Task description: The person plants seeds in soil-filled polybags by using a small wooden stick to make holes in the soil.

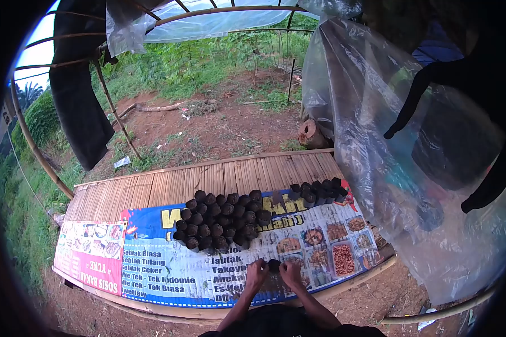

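A small black pot or bag (274, 265) stands on the banner-covered table near its front edge, between my two hands. My left hand (257, 273) is at its left side, with the fingers closed on its rim. On the right side, my right hand (290, 273) holds the same black bag with bent fingers. Beyond my hands, a cluster of several black bags filled with dark soil (222, 219) sits on the banner. Farther right, a smaller group of black bags (319, 192) stands near the back of the banner.
The printed banner (168, 275) lies over a bamboo-slat table (208, 178). Clear plastic sheeting (371, 140) hangs at the right, with dark cloth in front. A cut log (312, 133) rests behind the table, and a bamboo pole (115, 106) leans at the left.
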Action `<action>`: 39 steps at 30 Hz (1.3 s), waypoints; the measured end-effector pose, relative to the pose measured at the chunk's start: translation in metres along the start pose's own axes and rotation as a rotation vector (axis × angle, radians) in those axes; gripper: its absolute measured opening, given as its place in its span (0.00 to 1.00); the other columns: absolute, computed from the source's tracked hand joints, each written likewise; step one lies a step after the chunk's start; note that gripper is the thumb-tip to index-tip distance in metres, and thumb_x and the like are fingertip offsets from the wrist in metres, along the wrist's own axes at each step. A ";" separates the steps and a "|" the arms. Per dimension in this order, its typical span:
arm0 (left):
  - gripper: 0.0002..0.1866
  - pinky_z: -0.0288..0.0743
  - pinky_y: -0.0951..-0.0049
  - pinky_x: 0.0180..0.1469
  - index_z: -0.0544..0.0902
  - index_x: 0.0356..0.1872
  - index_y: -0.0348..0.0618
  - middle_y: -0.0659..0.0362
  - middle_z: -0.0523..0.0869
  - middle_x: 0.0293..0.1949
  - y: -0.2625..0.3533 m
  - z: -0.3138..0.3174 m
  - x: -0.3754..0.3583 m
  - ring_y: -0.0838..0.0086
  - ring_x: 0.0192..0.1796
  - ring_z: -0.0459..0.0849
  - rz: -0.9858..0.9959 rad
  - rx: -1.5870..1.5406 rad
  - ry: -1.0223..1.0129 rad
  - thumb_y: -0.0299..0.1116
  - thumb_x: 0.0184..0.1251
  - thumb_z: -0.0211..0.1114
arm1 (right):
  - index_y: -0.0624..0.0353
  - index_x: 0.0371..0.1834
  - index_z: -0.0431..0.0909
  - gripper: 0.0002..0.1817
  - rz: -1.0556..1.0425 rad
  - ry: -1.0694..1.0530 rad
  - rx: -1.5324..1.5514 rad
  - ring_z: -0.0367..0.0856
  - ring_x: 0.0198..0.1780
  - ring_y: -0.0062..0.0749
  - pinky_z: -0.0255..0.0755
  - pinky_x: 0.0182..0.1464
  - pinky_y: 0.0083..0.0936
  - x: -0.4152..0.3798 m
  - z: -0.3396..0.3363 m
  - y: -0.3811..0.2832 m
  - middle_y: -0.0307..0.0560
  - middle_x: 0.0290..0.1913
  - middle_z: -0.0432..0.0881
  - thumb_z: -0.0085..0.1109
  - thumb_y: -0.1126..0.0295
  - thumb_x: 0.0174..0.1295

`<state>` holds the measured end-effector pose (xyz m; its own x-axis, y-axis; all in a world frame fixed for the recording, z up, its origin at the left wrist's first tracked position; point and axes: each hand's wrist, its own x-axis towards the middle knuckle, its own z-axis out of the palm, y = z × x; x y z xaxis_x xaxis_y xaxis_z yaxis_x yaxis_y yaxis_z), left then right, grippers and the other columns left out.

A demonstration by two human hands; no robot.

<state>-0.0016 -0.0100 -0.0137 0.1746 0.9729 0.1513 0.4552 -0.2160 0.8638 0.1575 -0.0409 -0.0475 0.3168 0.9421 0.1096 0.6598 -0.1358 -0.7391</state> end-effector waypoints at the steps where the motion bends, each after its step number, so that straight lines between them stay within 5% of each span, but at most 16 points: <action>1: 0.08 0.76 0.57 0.36 0.79 0.28 0.34 0.44 0.83 0.27 0.001 -0.002 0.004 0.50 0.32 0.84 0.003 0.001 0.001 0.29 0.53 0.65 | 0.61 0.22 0.78 0.13 -0.089 0.036 -0.069 0.77 0.30 0.58 0.67 0.49 0.51 0.000 -0.004 -0.004 0.57 0.22 0.79 0.57 0.63 0.57; 3: 0.08 0.76 0.57 0.37 0.80 0.28 0.34 0.43 0.84 0.28 0.002 -0.005 0.002 0.49 0.33 0.84 -0.036 -0.014 -0.054 0.29 0.53 0.65 | 0.61 0.22 0.77 0.13 -0.169 0.057 -0.143 0.78 0.28 0.58 0.66 0.58 0.52 -0.005 -0.010 -0.006 0.56 0.21 0.79 0.58 0.63 0.56; 8: 0.10 0.78 0.54 0.39 0.82 0.33 0.37 0.44 0.84 0.29 0.003 -0.009 0.012 0.49 0.35 0.84 -0.044 0.120 -0.106 0.33 0.53 0.68 | 0.60 0.25 0.80 0.18 0.035 -0.057 -0.168 0.81 0.34 0.55 0.73 0.42 0.51 -0.010 -0.017 -0.010 0.56 0.24 0.81 0.57 0.55 0.59; 11: 0.11 0.78 0.54 0.40 0.83 0.34 0.38 0.43 0.84 0.30 0.019 -0.011 0.019 0.49 0.36 0.84 0.092 0.169 0.043 0.33 0.53 0.68 | 0.58 0.27 0.82 0.21 0.118 -0.031 -0.268 0.82 0.35 0.55 0.72 0.46 0.52 -0.020 -0.033 -0.039 0.55 0.25 0.83 0.57 0.49 0.59; 16: 0.08 0.77 0.51 0.40 0.81 0.27 0.35 0.40 0.83 0.30 0.007 -0.001 0.037 0.47 0.35 0.83 0.058 0.378 -0.231 0.32 0.54 0.62 | 0.57 0.27 0.83 0.19 0.076 -0.154 -0.339 0.82 0.35 0.56 0.72 0.43 0.51 -0.022 -0.017 -0.021 0.53 0.26 0.83 0.56 0.51 0.58; 20: 0.07 0.77 0.50 0.39 0.80 0.26 0.35 0.40 0.82 0.28 0.008 0.000 0.038 0.47 0.35 0.83 0.096 0.404 -0.191 0.30 0.55 0.61 | 0.54 0.28 0.84 0.15 0.043 -0.132 -0.369 0.81 0.37 0.56 0.71 0.43 0.50 -0.016 -0.019 -0.026 0.54 0.27 0.83 0.55 0.55 0.57; 26: 0.13 0.76 0.55 0.48 0.80 0.37 0.42 0.43 0.82 0.40 0.022 -0.010 0.030 0.47 0.44 0.80 0.121 0.225 -0.177 0.37 0.54 0.67 | 0.53 0.29 0.85 0.14 0.033 -0.104 -0.372 0.81 0.36 0.54 0.71 0.43 0.49 -0.017 -0.024 -0.024 0.54 0.27 0.83 0.56 0.56 0.55; 33: 0.17 0.78 0.55 0.45 0.83 0.34 0.41 0.44 0.85 0.33 0.004 0.004 0.015 0.49 0.39 0.84 0.036 0.230 -0.353 0.42 0.48 0.72 | 0.53 0.32 0.84 0.15 0.224 -0.133 -0.339 0.81 0.36 0.56 0.73 0.43 0.48 -0.017 -0.036 -0.013 0.56 0.30 0.84 0.56 0.54 0.55; 39: 0.09 0.80 0.53 0.39 0.83 0.27 0.38 0.43 0.85 0.29 0.006 0.013 0.009 0.48 0.33 0.85 0.019 0.230 -0.327 0.34 0.52 0.65 | 0.53 0.35 0.84 0.18 0.177 -0.085 -0.436 0.79 0.41 0.55 0.69 0.46 0.50 -0.028 -0.045 -0.023 0.55 0.30 0.84 0.57 0.50 0.56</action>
<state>0.0136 -0.0035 -0.0137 0.4368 0.8992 -0.0264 0.6263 -0.2829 0.7265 0.1643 -0.0775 -0.0039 0.4052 0.9122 -0.0608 0.8309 -0.3952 -0.3917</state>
